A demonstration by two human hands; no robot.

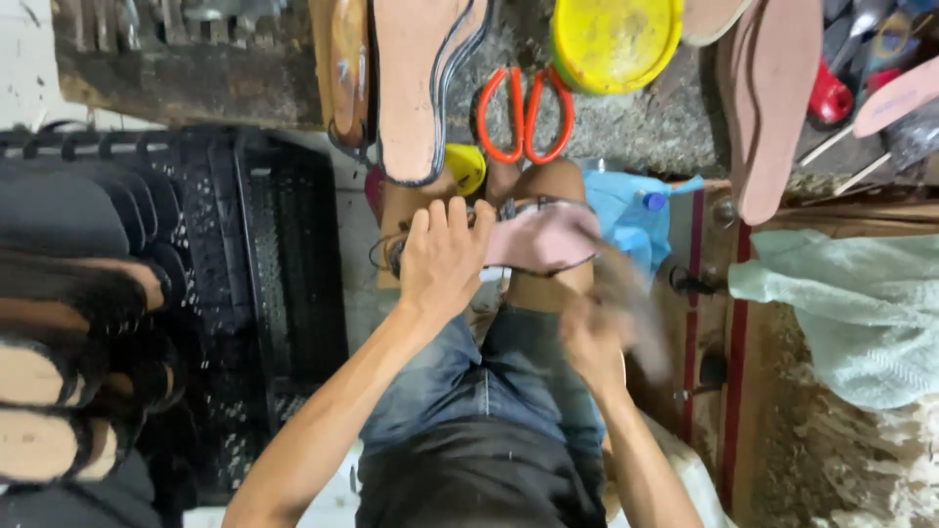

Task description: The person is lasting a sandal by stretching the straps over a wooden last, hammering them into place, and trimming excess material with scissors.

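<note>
From the head camera, the left hand [442, 256] has its grip closed on the end of a pink shoe sole [541, 238] that lies across the person's knees. The right hand [599, 337] is just below the sole and blurred, so I cannot tell if its grip is open or closed. Orange scissors [524, 112] and a yellow bowl [613, 39] sit on the table above. A black crate [284, 254] stands at the left.
</note>
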